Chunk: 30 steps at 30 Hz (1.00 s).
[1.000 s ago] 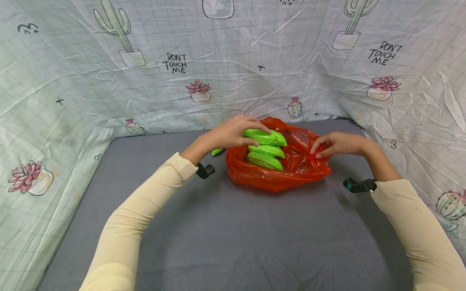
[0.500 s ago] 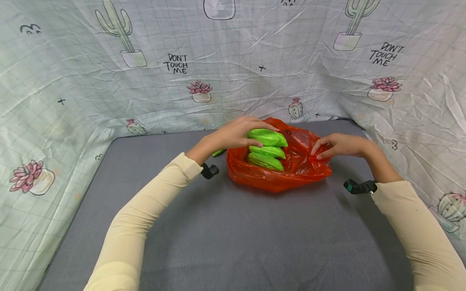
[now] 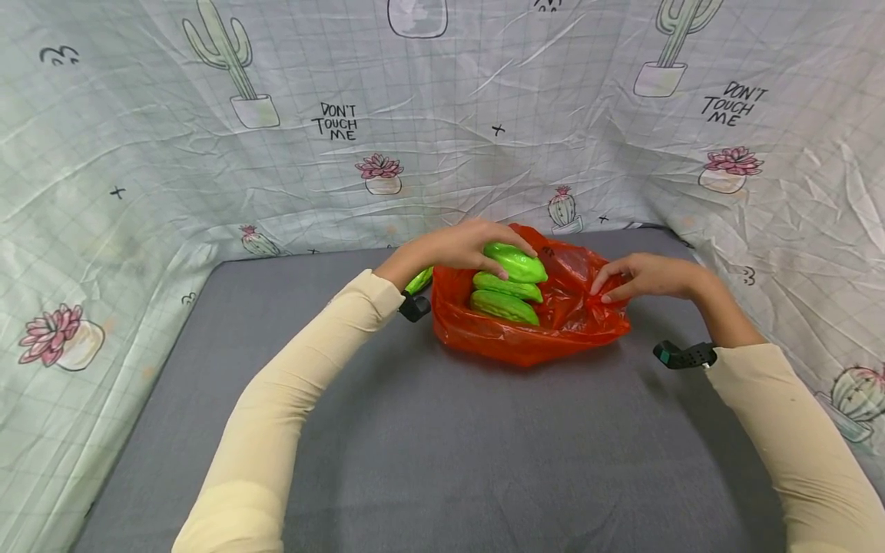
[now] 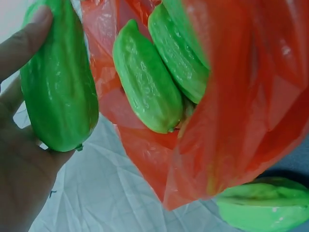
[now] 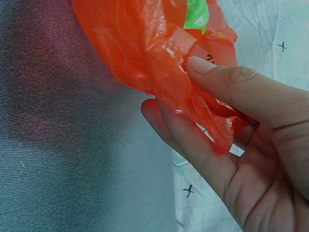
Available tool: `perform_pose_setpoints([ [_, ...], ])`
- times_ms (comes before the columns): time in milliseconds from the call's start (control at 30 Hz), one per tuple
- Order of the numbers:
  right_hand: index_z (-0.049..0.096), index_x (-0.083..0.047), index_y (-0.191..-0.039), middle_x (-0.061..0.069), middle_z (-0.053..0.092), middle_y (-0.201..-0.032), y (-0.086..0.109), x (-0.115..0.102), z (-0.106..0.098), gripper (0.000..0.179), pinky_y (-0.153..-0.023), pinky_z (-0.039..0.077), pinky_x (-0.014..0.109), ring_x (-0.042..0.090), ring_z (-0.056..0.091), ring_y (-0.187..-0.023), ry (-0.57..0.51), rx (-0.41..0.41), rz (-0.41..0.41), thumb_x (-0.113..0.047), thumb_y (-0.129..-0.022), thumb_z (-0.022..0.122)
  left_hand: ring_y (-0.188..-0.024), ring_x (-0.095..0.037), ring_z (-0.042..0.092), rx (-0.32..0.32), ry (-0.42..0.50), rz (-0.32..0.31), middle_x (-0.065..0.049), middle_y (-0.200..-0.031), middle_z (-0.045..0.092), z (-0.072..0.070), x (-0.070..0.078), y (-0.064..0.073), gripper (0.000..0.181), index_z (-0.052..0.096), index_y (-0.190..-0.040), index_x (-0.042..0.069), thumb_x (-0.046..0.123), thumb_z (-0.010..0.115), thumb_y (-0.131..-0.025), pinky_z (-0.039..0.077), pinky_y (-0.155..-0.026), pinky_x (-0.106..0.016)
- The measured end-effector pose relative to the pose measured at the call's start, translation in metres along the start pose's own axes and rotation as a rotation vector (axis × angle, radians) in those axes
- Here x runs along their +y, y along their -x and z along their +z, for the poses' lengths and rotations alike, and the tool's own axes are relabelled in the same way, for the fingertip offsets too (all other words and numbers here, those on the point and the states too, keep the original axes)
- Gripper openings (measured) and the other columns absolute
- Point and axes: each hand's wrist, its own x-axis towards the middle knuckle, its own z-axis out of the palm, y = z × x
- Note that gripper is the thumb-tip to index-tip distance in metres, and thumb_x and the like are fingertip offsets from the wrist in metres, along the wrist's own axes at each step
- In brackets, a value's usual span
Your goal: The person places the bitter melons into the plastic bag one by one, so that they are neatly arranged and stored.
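Observation:
My left hand (image 3: 470, 242) grips a glossy green ridged fruit (image 4: 60, 87) with a pointed end, thumb on one side and fingers round the other. In the head view it is above the open red plastic bag (image 3: 498, 346). Inside the bag lie more such fruits, among them one green fruit (image 3: 508, 288) and a bumpier one (image 3: 503, 306) in front of it. At the bag's right side my right hand (image 3: 643, 274) pinches the crumpled rim between thumb and fingers, as the right wrist view also shows.
Another green fruit (image 4: 265, 208) lies outside the bag on the grey tabletop (image 3: 442, 453), partly hidden behind my left wrist in the head view. A cactus-printed cloth (image 3: 442, 92) hangs round the back and sides.
My left hand has moved right with the green fruit, lifting it slightly off the others in the bag. More of the fruit outside now shows behind the wrist. The right hand stays put.

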Motion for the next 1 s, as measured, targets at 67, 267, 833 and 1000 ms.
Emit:
perform_pose_setpoints([
  [67,0.070,-0.003,-0.115,0.011,0.068,-0.103,0.000,0.000,0.000,0.023,-0.082,0.056,0.030,0.013,0.063,-0.091,-0.001,-0.001,-0.007,-0.016,-0.096,0.072,-0.130,-0.010,0.053,-0.032,0.000,0.003,0.006,-0.140,0.062,-0.001,-0.002,-0.006,0.049,0.064,-0.139,0.018,0.026,0.077,-0.092,0.036,-0.111,-0.026],
  [267,0.071,-0.003,-0.115,0.010,0.069,-0.101,0.001,-0.001,0.000,0.022,-0.081,0.057,0.030,0.013,0.064,-0.089,0.007,-0.003,-0.013,-0.015,-0.096,0.071,-0.133,-0.011,0.051,-0.118,-0.031,0.031,0.003,-0.141,0.061,-0.002,0.000,-0.026,0.050,0.065,-0.138,0.016,0.021,0.079,-0.090,0.034,-0.112,-0.024],
  [833,0.071,-0.004,-0.116,0.010,0.069,-0.104,0.003,-0.001,0.000,0.023,-0.081,0.056,0.030,0.013,0.063,-0.091,0.012,0.004,-0.013,-0.016,-0.096,0.071,-0.127,-0.011,0.048,-0.215,-0.146,0.071,0.016,-0.136,0.062,0.010,0.000,-0.048,0.049,0.066,-0.136,0.026,0.025,0.080,-0.089,0.029,-0.111,-0.031],
  [1000,0.071,-0.005,-0.116,0.009,0.069,-0.103,0.003,-0.002,-0.001,0.024,-0.082,0.056,0.034,0.014,0.062,-0.091,0.038,0.013,-0.014,-0.018,-0.096,0.072,-0.127,-0.014,0.043,-0.253,-0.211,0.049,0.021,-0.137,0.060,0.014,0.003,-0.051,0.047,0.066,-0.135,0.032,0.026,0.080,-0.090,0.030,-0.108,-0.033],
])
